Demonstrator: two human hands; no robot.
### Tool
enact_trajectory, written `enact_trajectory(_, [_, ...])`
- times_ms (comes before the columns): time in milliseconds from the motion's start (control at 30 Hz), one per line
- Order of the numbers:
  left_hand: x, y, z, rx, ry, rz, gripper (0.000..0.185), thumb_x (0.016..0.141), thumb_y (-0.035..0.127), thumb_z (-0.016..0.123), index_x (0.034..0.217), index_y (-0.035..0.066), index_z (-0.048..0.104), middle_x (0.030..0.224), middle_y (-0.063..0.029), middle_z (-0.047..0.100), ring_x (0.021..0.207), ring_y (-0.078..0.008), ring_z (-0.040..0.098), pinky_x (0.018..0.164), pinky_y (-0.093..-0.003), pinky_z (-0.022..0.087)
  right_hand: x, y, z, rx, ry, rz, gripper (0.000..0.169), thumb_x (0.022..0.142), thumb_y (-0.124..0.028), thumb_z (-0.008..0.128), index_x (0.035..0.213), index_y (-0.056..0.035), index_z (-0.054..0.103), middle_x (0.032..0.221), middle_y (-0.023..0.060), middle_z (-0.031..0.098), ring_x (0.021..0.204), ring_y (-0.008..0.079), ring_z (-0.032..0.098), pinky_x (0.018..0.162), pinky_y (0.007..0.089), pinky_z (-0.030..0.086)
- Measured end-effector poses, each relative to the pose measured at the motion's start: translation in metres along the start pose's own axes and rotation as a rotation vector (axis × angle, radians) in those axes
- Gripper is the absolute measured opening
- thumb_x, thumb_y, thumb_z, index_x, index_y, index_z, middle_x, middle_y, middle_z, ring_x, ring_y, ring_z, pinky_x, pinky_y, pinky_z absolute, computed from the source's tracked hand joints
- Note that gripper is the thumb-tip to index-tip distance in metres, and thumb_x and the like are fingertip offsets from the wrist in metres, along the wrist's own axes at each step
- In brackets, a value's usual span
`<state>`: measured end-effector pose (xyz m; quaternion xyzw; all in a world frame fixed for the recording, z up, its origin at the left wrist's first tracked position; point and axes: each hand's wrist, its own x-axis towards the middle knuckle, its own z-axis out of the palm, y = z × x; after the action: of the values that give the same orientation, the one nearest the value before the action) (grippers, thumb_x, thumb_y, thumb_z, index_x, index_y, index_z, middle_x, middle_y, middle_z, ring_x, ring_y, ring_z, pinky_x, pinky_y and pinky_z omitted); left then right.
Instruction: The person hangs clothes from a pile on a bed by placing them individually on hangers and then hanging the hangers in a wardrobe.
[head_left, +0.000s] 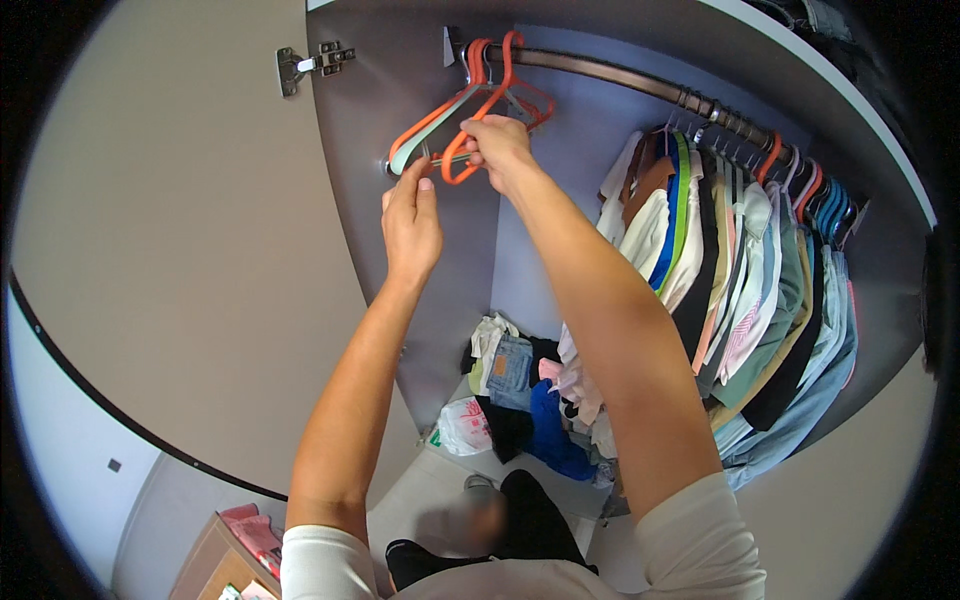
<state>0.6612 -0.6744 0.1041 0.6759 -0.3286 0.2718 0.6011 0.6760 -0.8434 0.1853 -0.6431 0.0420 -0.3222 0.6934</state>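
My right hand (502, 150) grips an orange plastic hanger (455, 154) by its side arm, near the left end of the metal clothes rail (585, 61). The hook of this hanger reaches up to the rail. Behind it hang a pale green hanger (424, 135) and more orange hangers (421, 120), all without clothes. My left hand (411, 225) is raised just below them with its fingers extended. Its fingertips are close to the hangers' lower bars; whether they touch is hard to see.
Many hung clothes (720, 247) crowd the right part of the rail. Folded and heaped clothes (555, 427) lie on the wardrobe floor beside a white plastic bag (463, 426). An open wardrobe door (187, 225) with a metal hinge (311, 66) stands at left. A low cabinet (217, 559) is at bottom left.
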Motion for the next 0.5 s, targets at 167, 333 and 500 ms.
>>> enact_trajectory(167, [-0.021, -0.005, -0.006, -0.068, -0.009, -0.061, 0.039, 0.109, 0.025, 0.048, 0.14, 0.006, 0.062, 0.133, -0.0172, 0.067, 0.126, -0.0305, 0.059, 0.109, -0.0403, 0.044, -0.017, -0.013, -0.035, -0.037, -0.041, -0.004, 0.013, 0.097, -0.008, 0.07, 0.104, 0.0015, 0.067, 0.079, 0.0029, 0.064, 0.06, 0.0088, 0.055, 0.051, 0.0241, 0.047])
enact_trajectory(333, [-0.047, 0.016, 0.005, -0.109, -0.098, -0.133, 0.04, 0.11, 0.025, 0.047, 0.141, 0.003, 0.062, 0.138, -0.0145, 0.066, 0.131, -0.0251, 0.059, 0.113, -0.0359, 0.041, -0.024, -0.018, -0.068, -0.119, -0.05, -0.023, 0.014, 0.097, -0.007, 0.07, 0.107, 0.0017, 0.068, 0.082, 0.0044, 0.067, 0.063, 0.01, 0.059, 0.053, 0.0255, 0.05])
enact_trajectory(500, [-0.06, 0.022, -0.002, -0.08, -0.233, -0.214, 0.041, 0.111, 0.027, 0.048, 0.14, 0.001, 0.061, 0.134, -0.0142, 0.069, 0.127, -0.0234, 0.062, 0.109, -0.0339, 0.044, -0.102, -0.005, -0.051, -0.197, -0.117, -0.083, 0.02, 0.098, -0.007, 0.068, 0.114, 0.003, 0.065, 0.085, 0.0045, 0.068, 0.065, 0.0085, 0.059, 0.056, 0.0243, 0.05])
